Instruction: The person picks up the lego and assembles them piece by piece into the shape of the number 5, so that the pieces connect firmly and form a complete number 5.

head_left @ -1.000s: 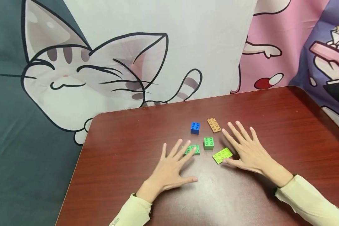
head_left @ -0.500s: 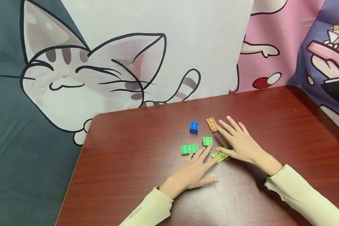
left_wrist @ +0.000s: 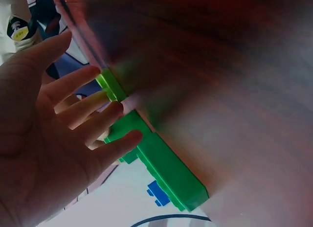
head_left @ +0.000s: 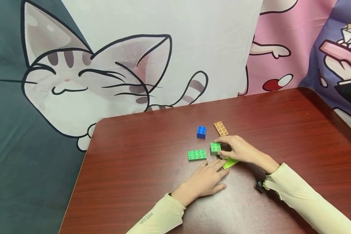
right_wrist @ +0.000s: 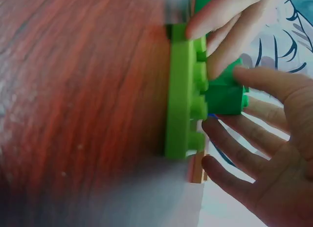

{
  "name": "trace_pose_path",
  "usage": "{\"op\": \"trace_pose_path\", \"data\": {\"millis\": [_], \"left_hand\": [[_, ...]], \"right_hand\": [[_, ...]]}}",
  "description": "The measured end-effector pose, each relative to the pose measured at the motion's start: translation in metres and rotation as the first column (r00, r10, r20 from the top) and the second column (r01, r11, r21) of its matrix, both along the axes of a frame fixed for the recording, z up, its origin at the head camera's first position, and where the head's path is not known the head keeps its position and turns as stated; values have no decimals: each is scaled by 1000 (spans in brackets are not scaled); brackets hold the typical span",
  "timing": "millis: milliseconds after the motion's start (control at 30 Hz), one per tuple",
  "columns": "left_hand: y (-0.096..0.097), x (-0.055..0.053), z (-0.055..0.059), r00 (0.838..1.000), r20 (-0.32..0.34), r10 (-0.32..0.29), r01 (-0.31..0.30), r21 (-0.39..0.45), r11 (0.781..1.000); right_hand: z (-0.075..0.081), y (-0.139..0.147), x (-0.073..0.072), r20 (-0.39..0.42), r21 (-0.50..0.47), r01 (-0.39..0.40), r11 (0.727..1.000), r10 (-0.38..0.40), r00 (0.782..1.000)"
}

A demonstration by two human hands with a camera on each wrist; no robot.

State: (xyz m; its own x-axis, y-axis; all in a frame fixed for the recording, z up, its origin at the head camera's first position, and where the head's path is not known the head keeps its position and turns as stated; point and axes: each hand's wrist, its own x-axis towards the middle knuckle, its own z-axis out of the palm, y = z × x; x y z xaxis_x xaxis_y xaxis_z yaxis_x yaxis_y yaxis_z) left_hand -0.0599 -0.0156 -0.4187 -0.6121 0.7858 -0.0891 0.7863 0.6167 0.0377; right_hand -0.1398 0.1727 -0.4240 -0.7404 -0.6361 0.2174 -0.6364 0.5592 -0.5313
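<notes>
My right hand [head_left: 242,150] pinches the square green toy building brick [head_left: 214,149] from its right side, thumb in front and index finger behind. In the right wrist view that green brick [right_wrist: 226,97] shows between thumb and fingers. My left hand [head_left: 206,182] is spread low over the table, fingers nearly straight. Its fingertips overlap the left end of the thin lime brick [head_left: 230,162], partly covered in the head view and seen edge-on in the right wrist view. Just beyond the left fingers lies a long green brick [head_left: 197,155].
Behind the green bricks stand a small blue brick [head_left: 201,132] and a flat tan brick [head_left: 221,128]. The dark red wooden table [head_left: 128,169] ends at a cartoon-printed cloth backdrop [head_left: 216,42].
My right hand has come left and closed its thumb and fingers around the square green brick. My left hand has moved right from over the long green brick to the lime brick.
</notes>
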Motion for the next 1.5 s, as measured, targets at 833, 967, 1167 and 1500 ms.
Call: {"op": "trace_pose_path", "data": {"millis": [833,967,1167,1500], "left_hand": [[-40,3,4,991,130,6,-23,133,991],[-45,2,3,990,141,-9,-14,164,986],[-51,2,2,986,168,-16,-18,198,980],[-57,-2,0,984,176,-22,-15,206,978]], "right_hand": [[-2,18,19,94,-175,64,982,-48,994],[1,18,26,115,-179,66,982,-45,992],[2,16,36,95,-168,66,984,-51,994],[-7,13,46,58,-164,66,984,-57,997]]}}
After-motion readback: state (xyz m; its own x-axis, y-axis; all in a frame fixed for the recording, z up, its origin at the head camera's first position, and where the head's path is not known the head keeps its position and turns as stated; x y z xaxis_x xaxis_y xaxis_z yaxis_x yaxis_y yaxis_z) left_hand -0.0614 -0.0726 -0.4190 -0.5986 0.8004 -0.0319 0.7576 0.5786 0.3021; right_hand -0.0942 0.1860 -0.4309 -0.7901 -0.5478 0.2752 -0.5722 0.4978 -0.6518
